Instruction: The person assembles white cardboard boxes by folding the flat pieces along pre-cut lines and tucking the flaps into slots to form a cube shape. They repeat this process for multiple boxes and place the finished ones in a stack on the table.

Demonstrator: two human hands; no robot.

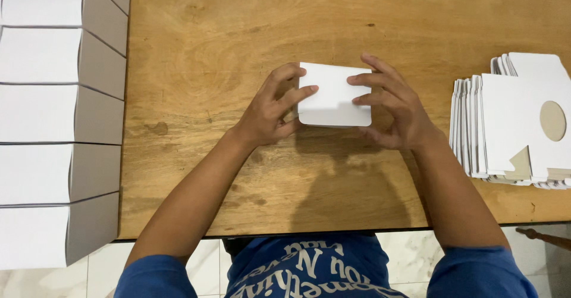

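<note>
A small white box (pixel 334 96) sits at about the centre of the wooden worktop (pixel 238 30), held from both sides. Left hand (pixel 270 107) is curled round the box's left edge, index finger and another fingertip lying on the top face; thumb tucked under/behind, can't see it properly. Right hand (pixel 392 110) grips the right edge, two fingers flat on top, the rest bent down the near side. Box's underside and far wall are hidden, so can't tell if it's closed all round or touching the worktop; a shadow falls just below it.

Right of the box, well apart, a stack of flat white card blanks (pixel 511 125) lies fanned, top one w/ an oval cut-out showing brown; the stack runs off the frame edge, so no. of sheets is unclear. Left of the box, beyond the worktop's edge, a row of finished white boxes (pixel 41 113) w/ grey sides, partly cut off. Near edge: blue shirt (pixel 303 268), lettering partly out of view.
</note>
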